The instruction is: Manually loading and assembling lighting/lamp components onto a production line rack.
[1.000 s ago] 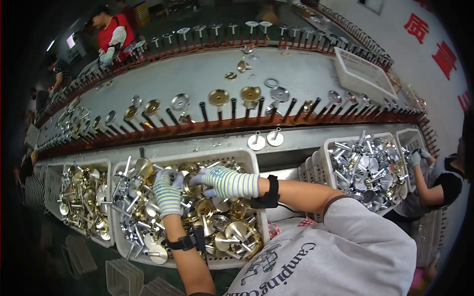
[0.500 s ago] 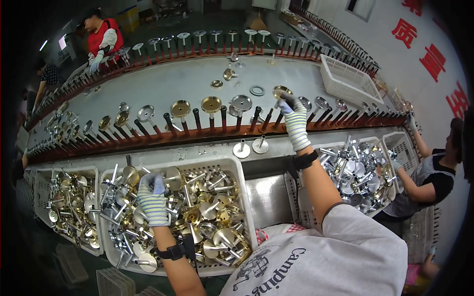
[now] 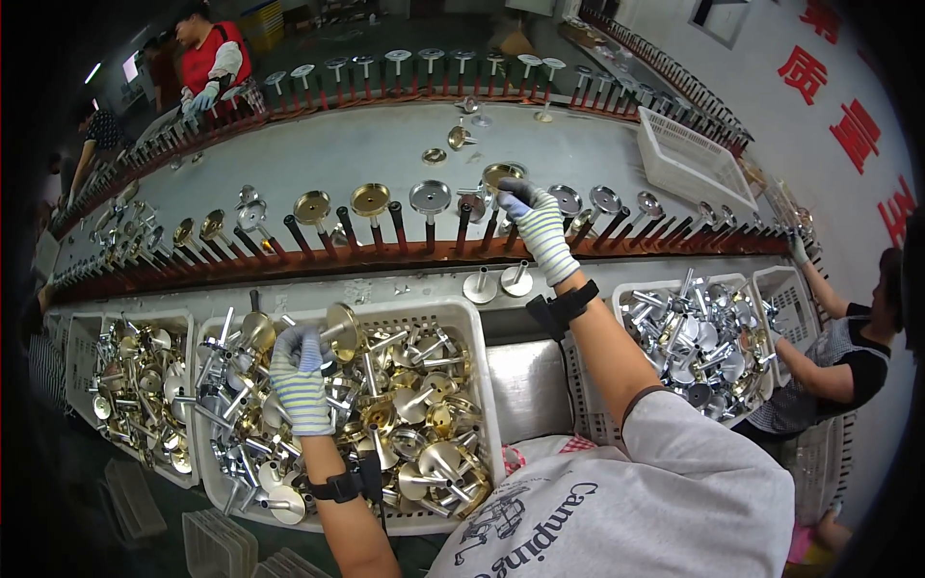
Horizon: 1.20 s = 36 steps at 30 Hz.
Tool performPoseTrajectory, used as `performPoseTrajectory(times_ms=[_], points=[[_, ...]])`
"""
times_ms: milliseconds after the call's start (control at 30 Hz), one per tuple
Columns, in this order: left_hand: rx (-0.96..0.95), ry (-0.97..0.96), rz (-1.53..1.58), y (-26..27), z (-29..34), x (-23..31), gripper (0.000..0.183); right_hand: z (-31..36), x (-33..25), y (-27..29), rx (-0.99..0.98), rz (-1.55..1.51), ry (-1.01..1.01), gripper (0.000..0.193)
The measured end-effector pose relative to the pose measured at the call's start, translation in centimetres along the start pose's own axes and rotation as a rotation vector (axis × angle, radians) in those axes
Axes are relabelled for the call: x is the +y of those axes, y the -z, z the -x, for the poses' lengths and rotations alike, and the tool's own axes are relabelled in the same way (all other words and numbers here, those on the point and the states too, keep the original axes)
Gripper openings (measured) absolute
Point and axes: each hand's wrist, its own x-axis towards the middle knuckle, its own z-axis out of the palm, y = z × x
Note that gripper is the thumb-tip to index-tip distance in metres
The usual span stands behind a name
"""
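Note:
My left hand (image 3: pixel 301 380), in a striped knit glove, is closed beside the stem of a brass-coloured disc (image 3: pixel 343 330), holding it over the white crate (image 3: pixel 489 405). Jumbled metal discs with tubular stems fill that crate. My right hand (image 3: pixel 541 231), gloved alike, reaches to the row of upright posts and pinches a shallow brass-coloured disc (image 3: pixel 503 175) by its underside. The fingers partly hide its stem and the post below. Left of it, a silver disc (image 3: pixel 430 197) and a brass-coloured disc (image 3: pixel 370 199) stand on posts. Two stemmed discs (image 3: pixel 516 278) lie on the metal ledge.
More crates of metal parts stand left (image 3: pixel 145 385) and right (image 3: pixel 694 337). A white basket (image 3: pixel 694 159) sits on the grey table (image 3: pixel 318 144). A co-worker in a red vest (image 3: pixel 214 63) is at far left; another, in a black top (image 3: pixel 848 356), works at right.
The near row of posts and discs has shifted left, and my right hand has moved left with its disc. My left hand and its disc have risen slightly.

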Motion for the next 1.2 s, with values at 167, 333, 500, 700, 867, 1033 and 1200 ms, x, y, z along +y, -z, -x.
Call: performPoseTrajectory(times_ms=[167,333,500,700,867,1033,1200], points=[[0.018,-0.009,0.13,-0.4,0.3,1.3,0.018,0.2,-1.2,-2.8,-0.063,-0.006,-0.127,0.027],[-0.027,-0.047,0.36,-0.5,0.4,1.8,0.022,-0.6,0.1,-5.3,-0.149,-0.008,-0.167,0.029],[-0.005,-0.007,0.52,0.2,0.5,1.9,0.024,1.1,-2.5,-8.0,-0.351,0.255,-0.224,0.03],[-0.162,0.033,0.411,-1.2,1.4,2.3,0.024,9.1,-10.5,-11.1,-0.812,0.164,0.3,0.081],[-0.42,0.114,0.186,-2.4,2.6,2.7,0.021,10.3,-9.1,-10.3,-0.755,0.325,0.408,0.06],[-0.375,0.1,0.203,-3.0,2.9,2.6,0.02,11.9,-8.4,-9.5,-0.632,0.495,0.444,0.068],[-0.448,-0.149,-0.174,-3.2,2.3,3.1,0.023,11.8,-6.3,-7.1,-0.479,0.223,0.326,0.047]])
